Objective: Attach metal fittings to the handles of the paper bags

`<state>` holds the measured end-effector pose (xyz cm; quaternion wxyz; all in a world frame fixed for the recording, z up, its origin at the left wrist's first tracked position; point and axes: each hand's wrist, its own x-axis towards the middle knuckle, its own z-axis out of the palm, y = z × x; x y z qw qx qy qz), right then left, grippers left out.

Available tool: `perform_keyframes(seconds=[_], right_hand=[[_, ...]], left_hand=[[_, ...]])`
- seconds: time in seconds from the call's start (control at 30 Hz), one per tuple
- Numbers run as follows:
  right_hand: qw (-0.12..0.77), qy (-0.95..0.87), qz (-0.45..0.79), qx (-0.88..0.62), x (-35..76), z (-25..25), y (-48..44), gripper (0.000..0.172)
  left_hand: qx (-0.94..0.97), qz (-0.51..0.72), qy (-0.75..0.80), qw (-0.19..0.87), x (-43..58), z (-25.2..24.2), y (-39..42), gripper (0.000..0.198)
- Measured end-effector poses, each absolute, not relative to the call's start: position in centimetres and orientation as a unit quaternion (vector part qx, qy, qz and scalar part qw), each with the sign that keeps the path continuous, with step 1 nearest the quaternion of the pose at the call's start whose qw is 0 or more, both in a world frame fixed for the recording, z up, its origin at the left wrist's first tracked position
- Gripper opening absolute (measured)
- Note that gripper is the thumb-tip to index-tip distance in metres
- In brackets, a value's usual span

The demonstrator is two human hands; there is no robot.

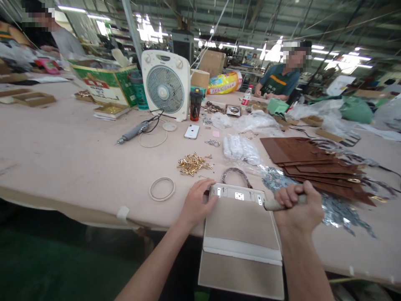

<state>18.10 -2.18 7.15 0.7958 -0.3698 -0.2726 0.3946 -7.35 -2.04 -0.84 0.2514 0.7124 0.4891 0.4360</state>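
Observation:
A beige leather bag panel (241, 223) lies at the table's front edge, its lower part hanging over. Small metal plates sit in a row along its top strip, and a thin brown-purple handle loop (236, 170) shows just behind it. My left hand (199, 200) grips the panel's upper left corner, thumb on top and fingers along the edge. In my closed right hand (297, 209) is a tool with a pale, rod-like handle (274, 204). Its dark end points left at the panel's upper right corner; whether it touches is unclear.
Gold rivets (192, 164) are piled behind the panel, near a cream ring (162, 189). Brown leather pieces (316, 163) and silver metal parts (338, 213) lie right. Farther back are an electric screwdriver (133, 133), a phone (191, 131), a fan (165, 85) and a co-worker (278, 79).

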Motion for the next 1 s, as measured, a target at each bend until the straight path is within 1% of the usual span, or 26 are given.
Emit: perform_keyframes(seconds=[0.13,0.33,0.47,0.77,1.0], right_hand=[[0.756,-0.321,0.446,-0.356,12.4,7.5,1.0,0.032],[0.691,-0.381,0.480,-0.383,7.3,5.0,4.9,0.036],[0.685,-0.386,0.481,-0.389,6.6,3.5,5.6,0.036],[0.662,-0.423,0.468,-0.405,5.8,1.7,6.4,0.037],[0.652,-0.423,0.487,-0.398,6.0,1.4,6.8,0.038]], left_hand=[[0.719,0.402,0.505,0.258,-6.9,-0.9,-1.6,0.042],[0.702,0.371,0.547,0.266,-6.9,-0.8,-0.6,0.032],[0.690,0.342,0.576,0.275,-6.9,-0.5,0.2,0.029],[0.685,0.234,0.622,0.298,-7.1,1.2,1.7,0.034],[0.677,0.216,0.633,0.307,-7.2,1.3,2.4,0.040]])
